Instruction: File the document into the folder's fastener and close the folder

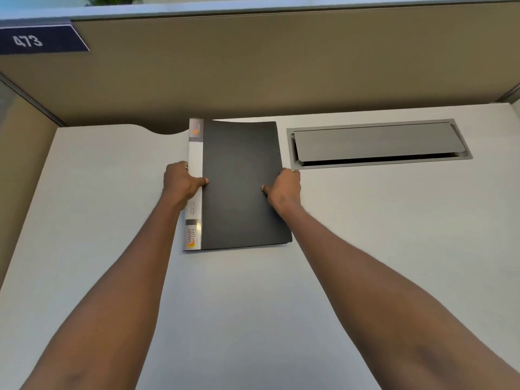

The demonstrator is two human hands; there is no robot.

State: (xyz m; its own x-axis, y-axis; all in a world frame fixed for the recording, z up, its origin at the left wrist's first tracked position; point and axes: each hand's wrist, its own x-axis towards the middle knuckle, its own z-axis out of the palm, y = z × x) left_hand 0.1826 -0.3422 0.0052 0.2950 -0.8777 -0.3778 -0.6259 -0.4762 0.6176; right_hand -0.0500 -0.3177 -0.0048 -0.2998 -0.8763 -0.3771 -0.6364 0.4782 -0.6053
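The thin black plastic folder [242, 184] looks light and bendy; left hand [180, 182] pinches its white spine at nine o'clock, right hand [284, 190] pinches three o'clock

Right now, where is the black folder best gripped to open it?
At the free long edge on the right, where the right hand sits. The folder lies flat and shut, its white spine on the left under the left hand, so the cover likely swings leftward.
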